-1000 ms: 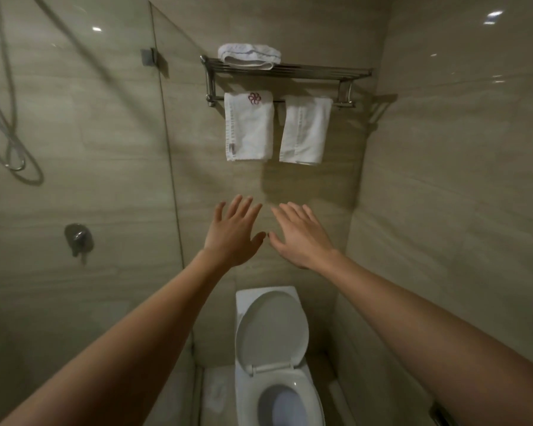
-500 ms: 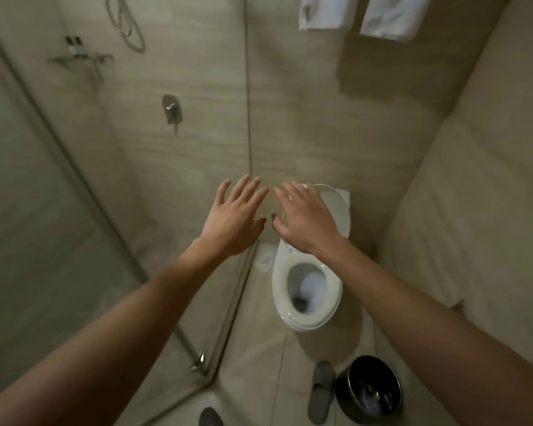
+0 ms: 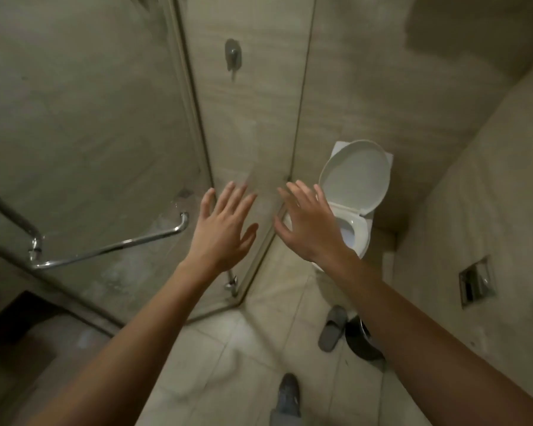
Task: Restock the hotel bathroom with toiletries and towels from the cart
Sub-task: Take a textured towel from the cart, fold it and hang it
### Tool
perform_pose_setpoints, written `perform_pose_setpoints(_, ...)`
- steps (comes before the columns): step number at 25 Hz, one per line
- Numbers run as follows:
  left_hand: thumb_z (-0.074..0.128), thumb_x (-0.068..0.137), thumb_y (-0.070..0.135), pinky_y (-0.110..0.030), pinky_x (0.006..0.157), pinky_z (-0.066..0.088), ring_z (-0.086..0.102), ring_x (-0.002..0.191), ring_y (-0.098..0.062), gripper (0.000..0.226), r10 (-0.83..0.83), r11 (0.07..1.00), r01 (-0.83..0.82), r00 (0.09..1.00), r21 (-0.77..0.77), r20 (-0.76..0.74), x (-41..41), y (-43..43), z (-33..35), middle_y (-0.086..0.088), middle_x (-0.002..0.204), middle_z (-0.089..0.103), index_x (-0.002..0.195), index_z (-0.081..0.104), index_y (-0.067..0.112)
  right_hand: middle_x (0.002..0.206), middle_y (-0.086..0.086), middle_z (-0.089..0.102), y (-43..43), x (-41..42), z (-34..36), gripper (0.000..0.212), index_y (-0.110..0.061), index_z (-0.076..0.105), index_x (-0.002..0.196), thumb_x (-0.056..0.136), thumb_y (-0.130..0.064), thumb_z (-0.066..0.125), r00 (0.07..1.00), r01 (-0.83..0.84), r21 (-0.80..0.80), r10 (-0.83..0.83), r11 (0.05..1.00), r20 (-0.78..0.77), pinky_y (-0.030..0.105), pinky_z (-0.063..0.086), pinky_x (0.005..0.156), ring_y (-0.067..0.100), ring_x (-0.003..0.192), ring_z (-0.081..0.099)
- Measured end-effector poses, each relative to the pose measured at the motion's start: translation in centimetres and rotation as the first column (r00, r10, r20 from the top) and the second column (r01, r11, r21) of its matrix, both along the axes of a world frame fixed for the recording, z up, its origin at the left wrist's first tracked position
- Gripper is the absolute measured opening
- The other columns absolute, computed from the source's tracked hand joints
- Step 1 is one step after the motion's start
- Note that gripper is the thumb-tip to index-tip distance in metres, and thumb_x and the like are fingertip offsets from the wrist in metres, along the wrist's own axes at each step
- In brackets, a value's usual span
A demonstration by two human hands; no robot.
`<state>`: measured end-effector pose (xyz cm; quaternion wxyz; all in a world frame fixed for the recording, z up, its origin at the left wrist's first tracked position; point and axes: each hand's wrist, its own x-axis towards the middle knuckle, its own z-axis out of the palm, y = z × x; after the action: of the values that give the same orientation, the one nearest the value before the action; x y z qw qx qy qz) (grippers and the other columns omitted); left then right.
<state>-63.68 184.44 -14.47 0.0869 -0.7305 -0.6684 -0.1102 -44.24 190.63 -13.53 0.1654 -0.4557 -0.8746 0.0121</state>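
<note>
Both arms reach forward, left hand [image 3: 225, 229] and right hand [image 3: 310, 224] empty with fingers spread, over glossy beige tiles between the glass shower door [image 3: 83, 155] and white oval toilet [image 3: 356, 192]; no towels or toiletries visible

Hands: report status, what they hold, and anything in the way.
Left hand open, empty. Right hand open, empty. No towels or toiletries in view. Glass shower door handle below left hand; toilet, grey slipper, black bin ahead.
</note>
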Motion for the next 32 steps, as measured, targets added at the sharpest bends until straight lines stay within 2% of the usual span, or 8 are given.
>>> perform_pose_setpoints(4, 0.034, 0.095, 0.054, -0.051, 0.123, 0.003, 0.014, 0.153, -0.022, 0.066, -0.012, 0.998, 0.018, 0.995, -0.067, 0.095, -1.3, -9.2, -2.8, -0.004, 0.164, 0.025, 0.153, 0.034, 0.021, 0.161, 0.007, 0.030, -8.8, -1.7, -2.9, 0.064, -0.017, 0.031, 0.155, 0.100, -0.050, 0.036, 1.000, 0.019, -0.158, -0.017, 0.987, 0.013, 0.045, 0.004, 0.125, 0.020, 0.151, 0.018)
perform_pose_setpoints(7, 0.024, 0.093, 0.058, -0.048, 0.123, -0.004, 0.008, 0.154, -0.018, 0.071, 0.020, 0.981, 0.019, 0.980, -0.193, 0.196, -0.8, -16.1, -5.4, 0.000, 0.165, 0.021, 0.155, 0.031, 0.024, 0.164, 0.004, 0.022, -15.9, -1.7, -5.1, 0.064, -0.019, 0.026, 0.157, 0.102, -0.049, 0.036, 1.000, 0.030, -0.285, -0.026, 0.958, 0.018, 0.045, 0.001, 0.125, 0.017, 0.153, 0.009)
perform_pose_setpoints(9, 0.023, 0.094, 0.058, -0.046, 0.123, -0.006, 0.008, 0.154, -0.016, 0.070, 0.045, 0.978, 0.002, 0.974, -0.206, 0.224, 0.0, -19.7, -6.5, 0.002, 0.165, 0.021, 0.155, 0.031, 0.024, 0.164, 0.003, 0.022, -19.5, -0.4, -6.1, 0.063, -0.020, 0.026, 0.157, 0.102, -0.049, 0.035, 0.999, 0.035, -0.319, -0.031, 0.947, 0.018, 0.044, -0.001, 0.125, 0.016, 0.153, 0.008)
perform_pose_setpoints(14, 0.030, 0.097, 0.053, -0.048, 0.123, 0.000, 0.011, 0.154, -0.015, 0.064, 0.126, 0.978, -0.080, 0.963, -0.194, 0.237, 3.1, -26.3, -7.3, 0.004, 0.164, 0.024, 0.154, 0.032, 0.024, 0.165, 0.002, 0.020, -24.7, 2.4, -7.3, 0.063, -0.020, 0.026, 0.157, 0.102, -0.048, 0.037, 1.000, -0.003, -0.336, 0.002, 0.942, -0.004, 0.045, 0.001, 0.125, 0.017, 0.154, 0.006)
perform_pose_setpoints(19, 0.032, 0.098, 0.051, -0.048, 0.123, 0.001, 0.013, 0.154, -0.017, 0.063, 0.256, 0.944, -0.211, 0.954, -0.252, 0.159, 6.8, -33.7, -8.7, 0.002, 0.164, 0.025, 0.154, 0.030, 0.024, 0.165, 0.004, 0.021, -28.6, 3.3, -9.8, 0.065, -0.018, 0.028, 0.156, 0.100, -0.049, 0.039, 0.984, -0.165, -0.372, 0.180, 0.913, 0.006, 0.047, 0.003, 0.125, 0.019, 0.154, 0.008)
perform_pose_setpoints(25, 0.031, 0.097, 0.053, -0.047, 0.124, -0.001, 0.003, 0.154, -0.017, 0.064, 0.353, 0.908, -0.304, 0.926, -0.287, 0.136, 7.9, -42.3, -8.8, 0.003, 0.166, 0.015, 0.155, 0.026, 0.026, 0.166, 0.002, 0.019, -35.2, 5.2, -10.5, 0.065, -0.020, 0.027, 0.157, 0.100, -0.049, 0.038, 0.968, -0.236, -0.364, 0.252, 0.901, -0.004, 0.046, 0.000, 0.125, 0.018, 0.154, 0.006)
perform_pose_setpoints(30, 0.035, 0.098, 0.047, -0.046, 0.124, 0.008, 0.022, 0.151, -0.017, 0.058, 0.303, 0.948, -0.272, 0.930, -0.168, 0.206, 8.6, -48.0, -8.8, 0.000, 0.159, 0.036, 0.149, 0.041, 0.021, 0.165, 0.002, 0.021, -41.7, 5.6, -9.6, 0.064, -0.018, 0.028, 0.156, 0.100, -0.048, 0.038, 0.967, -0.237, -0.331, 0.256, 0.914, 0.016, 0.047, 0.000, 0.125, 0.019, 0.154, 0.006)
perform_pose_setpoints(32, 0.035, 0.098, 0.047, -0.046, 0.123, 0.009, 0.025, 0.150, -0.019, 0.057, 0.270, 0.958, -0.239, 0.938, -0.159, 0.218, 8.6, -51.0, -9.3, -0.001, 0.158, 0.038, 0.148, 0.042, 0.021, 0.165, 0.002, 0.021, -45.3, 6.1, -9.7, 0.064, -0.017, 0.029, 0.156, 0.100, -0.047, 0.038, 0.971, -0.219, -0.329, 0.239, 0.918, 0.020, 0.047, 0.001, 0.125, 0.020, 0.154, 0.007)
